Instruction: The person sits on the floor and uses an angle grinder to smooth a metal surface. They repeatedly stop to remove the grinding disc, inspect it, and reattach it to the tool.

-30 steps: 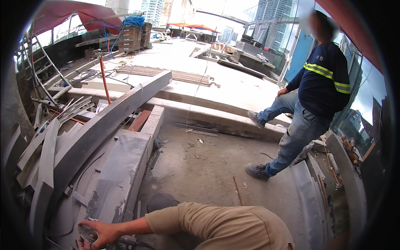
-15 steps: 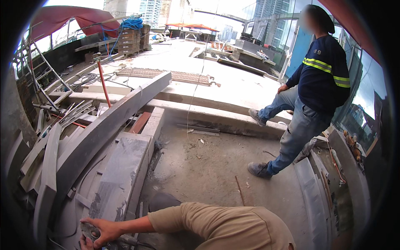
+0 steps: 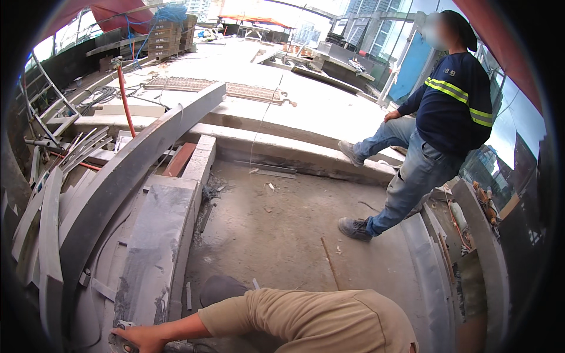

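Observation:
At the lower left edge, my right hand (image 3: 143,337) is closed around the dusty grey metal head of what looks like an angle grinder (image 3: 123,325). The lower frame edge cuts off most of this tool, and its disc cannot be seen. Just beyond the hand lies a long grey stone slab (image 3: 154,235) with dark smears, resting along a pale block ledge (image 3: 189,206). My right arm, in a tan sleeve (image 3: 306,315), reaches across to the left. My left hand is out of sight.
A long grey beam (image 3: 147,144) slants over the left side beside loose metal strips (image 3: 82,150). A person (image 3: 456,112) in a dark reflective-striped top stands at right, one foot on the concrete kerb (image 3: 282,141). The dusty floor (image 3: 265,241) has a thin rod (image 3: 329,262).
The scene has shifted left and upward in the picture. Fingers of my left hand showed beside the tool before and are now out of view. My right hand stays on the tool.

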{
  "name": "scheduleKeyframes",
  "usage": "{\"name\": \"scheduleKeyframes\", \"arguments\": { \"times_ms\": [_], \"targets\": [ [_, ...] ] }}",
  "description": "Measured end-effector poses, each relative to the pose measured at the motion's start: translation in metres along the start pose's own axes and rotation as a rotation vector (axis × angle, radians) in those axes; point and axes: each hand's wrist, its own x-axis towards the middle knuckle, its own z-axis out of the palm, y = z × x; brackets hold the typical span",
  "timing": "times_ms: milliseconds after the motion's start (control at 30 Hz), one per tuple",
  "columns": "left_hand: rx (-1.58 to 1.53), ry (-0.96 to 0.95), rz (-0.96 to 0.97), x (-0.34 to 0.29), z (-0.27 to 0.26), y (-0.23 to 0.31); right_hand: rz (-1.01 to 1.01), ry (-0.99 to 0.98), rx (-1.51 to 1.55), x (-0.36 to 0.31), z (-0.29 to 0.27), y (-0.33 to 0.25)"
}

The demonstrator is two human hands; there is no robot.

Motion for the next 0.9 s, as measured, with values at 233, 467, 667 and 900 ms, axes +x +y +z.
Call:
{"name": "scheduleKeyframes", "arguments": {
  "times_ms": [233,467,667,900],
  "targets": [
    [-0.116,0.040,-0.124,0.009,-0.011,-0.013,0.063,-0.060,-0.069,0.012,0.002,0.000],
    [-0.169,0.092,-0.192,0.007,-0.029,-0.030,0.059,-0.032,-0.061,0.012,0.002,0.000],
    [0.309,-0.011,0.221,0.015,-0.039,-0.050,0.032,0.030,0.006,0.009,0.005,0.010],
    [0.032,0.100,-0.086,0.012,-0.025,-0.035,0.024,0.113,0.130,0.005,0.006,0.010]
  ]
}}
